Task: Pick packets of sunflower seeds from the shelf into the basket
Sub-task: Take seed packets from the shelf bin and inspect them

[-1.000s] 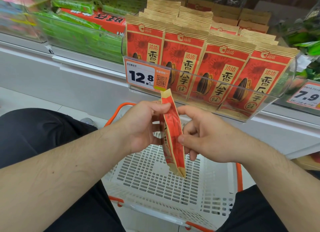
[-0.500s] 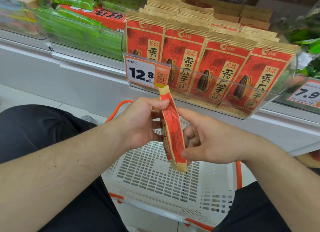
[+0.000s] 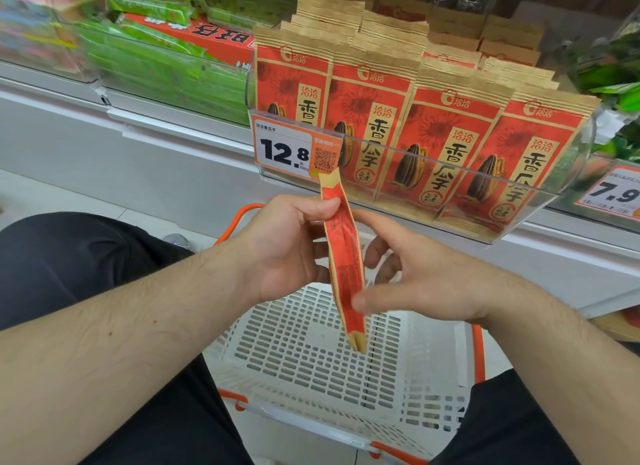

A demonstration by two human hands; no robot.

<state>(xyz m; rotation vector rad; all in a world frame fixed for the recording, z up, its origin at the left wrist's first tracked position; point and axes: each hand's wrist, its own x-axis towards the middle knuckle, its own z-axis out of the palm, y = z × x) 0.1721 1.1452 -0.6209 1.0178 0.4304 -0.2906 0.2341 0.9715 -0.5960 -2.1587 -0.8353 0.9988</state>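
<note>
A red and tan packet of sunflower seeds (image 3: 344, 256) stands edge-on over the white basket (image 3: 311, 353). My left hand (image 3: 280, 246) grips its upper part, thumb on top. My right hand (image 3: 412, 277) holds the lower part, with the thumb on the near side and the fingers behind it. Several rows of the same packets (image 3: 446, 135) stand upright in a clear bin on the shelf, just above and behind my hands. The basket shows nothing inside it.
A price tag reading 12.8 (image 3: 287, 151) hangs on the bin front, another reading 7.9 (image 3: 613, 194) to the right. Green snack packs (image 3: 156, 66) fill the shelf at left. The basket's orange handle (image 3: 239, 218) rises behind my left wrist. My dark-clad knees flank the basket.
The packet and both hands have risen slightly toward the shelf. My right hand's fingers have loosened and spread behind the packet.
</note>
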